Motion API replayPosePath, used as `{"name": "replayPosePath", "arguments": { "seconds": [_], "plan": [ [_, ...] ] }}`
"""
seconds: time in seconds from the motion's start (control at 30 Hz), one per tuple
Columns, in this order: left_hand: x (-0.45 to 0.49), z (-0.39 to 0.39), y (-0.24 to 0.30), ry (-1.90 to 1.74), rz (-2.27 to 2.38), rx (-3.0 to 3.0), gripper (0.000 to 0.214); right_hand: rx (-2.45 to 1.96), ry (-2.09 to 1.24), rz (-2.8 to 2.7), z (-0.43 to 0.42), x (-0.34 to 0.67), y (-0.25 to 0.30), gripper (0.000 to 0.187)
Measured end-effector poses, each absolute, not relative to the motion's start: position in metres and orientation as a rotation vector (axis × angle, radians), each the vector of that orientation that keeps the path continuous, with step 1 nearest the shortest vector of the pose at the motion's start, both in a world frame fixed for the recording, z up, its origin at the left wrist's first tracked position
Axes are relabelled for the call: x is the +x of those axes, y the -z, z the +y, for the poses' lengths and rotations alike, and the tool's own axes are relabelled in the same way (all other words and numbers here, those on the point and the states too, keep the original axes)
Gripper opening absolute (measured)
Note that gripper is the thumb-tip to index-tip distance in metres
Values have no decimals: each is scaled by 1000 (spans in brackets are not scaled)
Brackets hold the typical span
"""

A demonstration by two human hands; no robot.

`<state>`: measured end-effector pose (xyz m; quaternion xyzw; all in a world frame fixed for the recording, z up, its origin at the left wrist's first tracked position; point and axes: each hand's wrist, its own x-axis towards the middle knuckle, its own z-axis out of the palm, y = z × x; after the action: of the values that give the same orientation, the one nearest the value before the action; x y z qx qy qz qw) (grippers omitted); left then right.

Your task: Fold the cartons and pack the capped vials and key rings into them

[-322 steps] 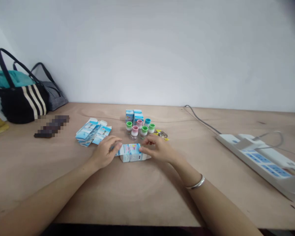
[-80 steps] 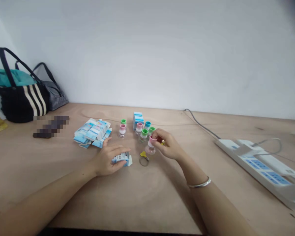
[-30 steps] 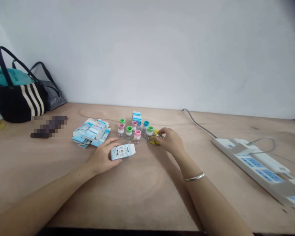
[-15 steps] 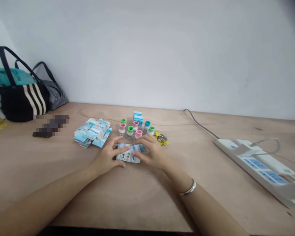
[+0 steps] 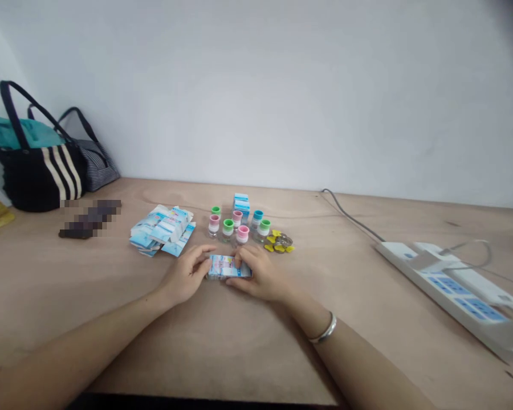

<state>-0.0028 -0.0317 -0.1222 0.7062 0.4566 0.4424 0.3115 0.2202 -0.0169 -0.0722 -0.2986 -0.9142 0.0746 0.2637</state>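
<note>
A small blue-and-white carton (image 5: 227,266) lies flat on the wooden table (image 5: 111,341), held at both ends. My left hand (image 5: 183,274) grips its left end, and my right hand (image 5: 259,274) presses its fingers on its right end. Just beyond the carton stand several small glass vials (image 5: 228,230) with green, pink and blue caps. To their right lies a small heap of yellow tags and metal rings (image 5: 279,241). A short stack of blue-and-white boxes (image 5: 241,204) stands behind the vials.
A pile of flattened blue-and-white cartons (image 5: 162,232) lies left of my hands. Further left are a pixelated dark object (image 5: 89,219) and a black striped bag (image 5: 38,179) against the wall. A white power strip (image 5: 444,287) with a grey cable lies at right.
Both hands now close around the carton, which is flatter and lies lower on the table than half a second ago. My right hand has moved left along it.
</note>
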Motion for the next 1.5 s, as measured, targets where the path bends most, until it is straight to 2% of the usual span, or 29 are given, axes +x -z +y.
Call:
{"name": "replayPosePath", "arguments": {
  "seconds": [0.2, 0.33, 0.4, 0.5, 0.67, 0.93, 1.1, 1.3, 1.37, 1.5],
  "plan": [
    [-11, -32, 113, -1205, 1295, 2224, 41, -857, -73, -2464, -16, 223, 77, 28],
    [-12, -33, 102, -1097, 1159, 2580, 43, -868, 133, -2474, -19, 220, 75, 36],
    [-12, -32, 102, -1021, 1093, 2719, 51, -833, 197, -2539, -20, 218, 74, 33],
    [-11, -31, 104, -953, 1052, 2792, 45, -784, 219, -2644, -22, 216, 73, 23],
    [-11, -32, 105, -863, 931, 2819, 23, -675, 3, -2724, -22, 218, 71, 18],
    [-4, -33, 97, -1278, 1105, 2326, 31, -864, -586, -2076, -15, 224, 61, 16],
    [-3, -28, 100, -1106, 1174, 2359, 23, -1022, -603, -2128, -8, 224, 73, 9],
    [-6, -28, 105, -946, 1111, 2532, 16, -880, -688, -2331, -8, 231, 69, 17],
    [-7, -32, 100, -1015, 1095, 2581, 17, -837, -706, -2355, -8, 233, 65, 19],
    [-21, -35, 79, -1386, 1214, 2585, 16, -820, -731, -2305, -7, 236, 64, 30]
  ]
}}
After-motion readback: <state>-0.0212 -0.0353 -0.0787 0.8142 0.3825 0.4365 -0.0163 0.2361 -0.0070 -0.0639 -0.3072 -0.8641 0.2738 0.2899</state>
